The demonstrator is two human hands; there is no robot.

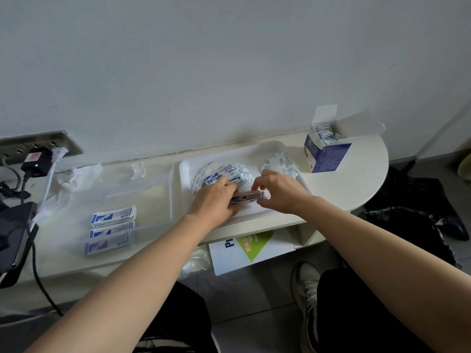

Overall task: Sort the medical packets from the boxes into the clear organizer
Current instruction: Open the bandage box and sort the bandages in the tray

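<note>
Both hands were on it: our left hand and right hand each had fingers curled on one end of a small stack of packets over the white tray. From the tray, the clear organizer sat at 9 o'clock, the open box at 2. Best bet, we figured: square the edges, squeeze evenly, then carry it over level.

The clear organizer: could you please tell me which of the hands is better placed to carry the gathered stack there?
Probably left. The clear organizer lies left of the tray, on the side of the left hand, which grips the stack; the right hand would have to cross over.
</note>
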